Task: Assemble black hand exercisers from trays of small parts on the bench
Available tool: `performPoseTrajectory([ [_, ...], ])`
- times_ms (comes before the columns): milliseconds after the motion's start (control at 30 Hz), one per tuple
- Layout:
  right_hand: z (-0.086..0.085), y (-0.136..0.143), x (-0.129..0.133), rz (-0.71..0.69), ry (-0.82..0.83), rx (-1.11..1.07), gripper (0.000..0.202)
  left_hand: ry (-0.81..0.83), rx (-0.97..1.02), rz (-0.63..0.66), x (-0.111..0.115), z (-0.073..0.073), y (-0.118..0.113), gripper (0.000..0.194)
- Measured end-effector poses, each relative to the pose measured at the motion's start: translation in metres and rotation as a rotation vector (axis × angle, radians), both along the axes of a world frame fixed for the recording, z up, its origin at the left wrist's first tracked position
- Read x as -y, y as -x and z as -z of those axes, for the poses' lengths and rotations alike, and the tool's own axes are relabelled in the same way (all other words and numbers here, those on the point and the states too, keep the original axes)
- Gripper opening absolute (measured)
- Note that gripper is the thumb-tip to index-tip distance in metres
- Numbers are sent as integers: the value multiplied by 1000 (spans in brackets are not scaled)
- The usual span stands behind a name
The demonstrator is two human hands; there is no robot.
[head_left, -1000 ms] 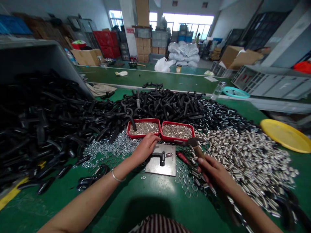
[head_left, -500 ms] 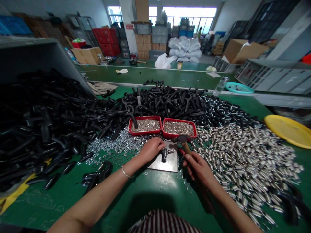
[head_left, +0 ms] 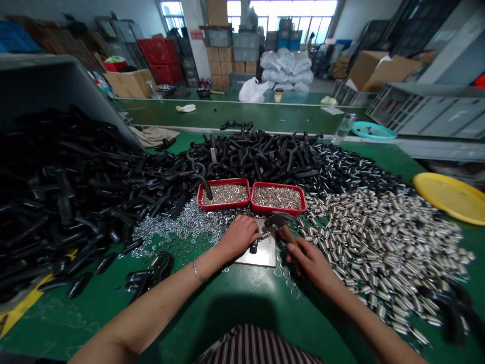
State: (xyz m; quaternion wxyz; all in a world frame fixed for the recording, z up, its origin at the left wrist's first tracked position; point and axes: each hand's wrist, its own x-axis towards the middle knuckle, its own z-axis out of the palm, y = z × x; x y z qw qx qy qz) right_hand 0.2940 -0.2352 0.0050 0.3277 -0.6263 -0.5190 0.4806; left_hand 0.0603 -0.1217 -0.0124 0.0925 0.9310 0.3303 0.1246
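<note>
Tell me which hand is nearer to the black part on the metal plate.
Left. The left hand is right over the black part, partly covering it; the right hand is farther off, to its right, gripping a hammer.

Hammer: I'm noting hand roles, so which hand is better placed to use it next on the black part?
Right, most likely: the right hand grips the hammer by its handle, head close to the metal plate. The left hand partly covers the black part on that plate.

Far windows (head_left: 318, 23) glare white; light elsewhere is dim. A soft shadow (head_left: 242, 309) darkens the near green tabletop (head_left: 182, 316); the metal plate (head_left: 264, 256) gleams. Left and right edges look stretched and blurred.
</note>
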Motion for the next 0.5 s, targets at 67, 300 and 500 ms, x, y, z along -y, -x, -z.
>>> performPoseTrajectory([
  [67, -10, -3, 1, -81, -78, 209, 36, 60, 55, -37, 6, -2, 7, 71],
  [300, -26, 12, -7, -242, -175, 582, 39, 258, 59, -72, 18, 3, 21, 112],
  [500, -10, -13, -31, -242, -97, 621, 35, 285, 57, -113, 24, 7, 16, 111],
])
